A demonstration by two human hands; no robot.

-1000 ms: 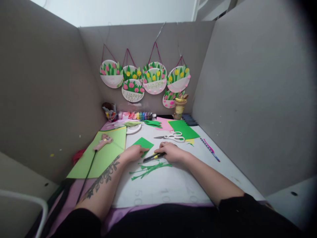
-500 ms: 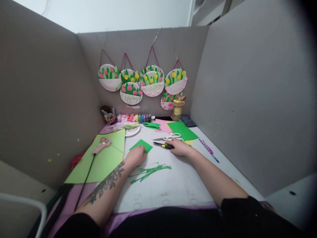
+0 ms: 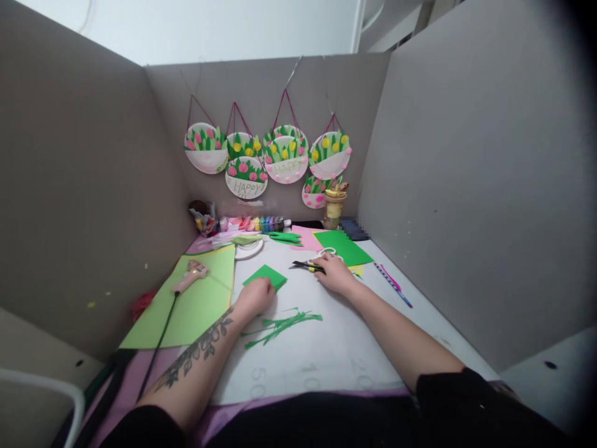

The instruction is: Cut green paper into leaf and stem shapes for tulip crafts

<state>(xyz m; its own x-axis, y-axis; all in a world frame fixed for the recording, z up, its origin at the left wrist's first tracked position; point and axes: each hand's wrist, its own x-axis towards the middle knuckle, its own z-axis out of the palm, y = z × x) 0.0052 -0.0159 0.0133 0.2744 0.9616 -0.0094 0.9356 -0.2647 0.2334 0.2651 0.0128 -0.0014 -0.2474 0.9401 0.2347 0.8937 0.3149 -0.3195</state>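
Observation:
My left hand (image 3: 257, 295) has its fingers closed at the near edge of a small folded piece of green paper (image 3: 265, 275) lying on the white sheet. Just in front of it is a loose pile of thin green paper strips (image 3: 284, 325). My right hand (image 3: 334, 274) is closed around a black and yellow craft knife (image 3: 311, 267), whose tip points left. The knife lies over the blades of white-handled scissors (image 3: 328, 251), partly hidden by the hand and the knife.
A hot glue gun (image 3: 192, 275) rests on light green paper (image 3: 205, 311) at left. Behind my right hand lies a larger green sheet (image 3: 347, 246). A striped pencil (image 3: 394, 285) lies at right. Decorated paper plates (image 3: 286, 169) hang on the grey back panel (image 3: 364, 87).
My right hand has moved slightly away from me with the craft knife, which now overlaps the scissors' blades. My left hand stays on the folded green paper.

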